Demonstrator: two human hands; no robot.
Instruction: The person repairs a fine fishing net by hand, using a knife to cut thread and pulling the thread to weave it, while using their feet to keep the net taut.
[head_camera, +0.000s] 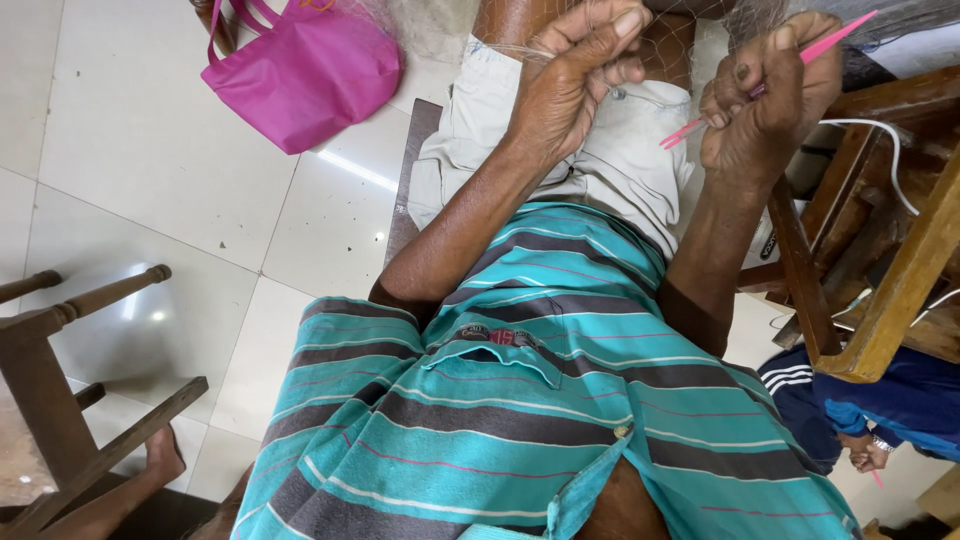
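The place looks like a room in a home used for handwork. Glossy pale floor tiles (150, 150) reflect indoor light, dark wooden chairs (60, 400) and a wooden frame (890, 300) stand close around, and a magenta fabric bag (300, 70) lies on the floor beside fine netting (420, 25).

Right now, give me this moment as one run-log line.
left hand: pinching fine net | right hand: gripping pink netting needle | posture: seated, hands over lap | nearby: pink bag on floor, wooden chair
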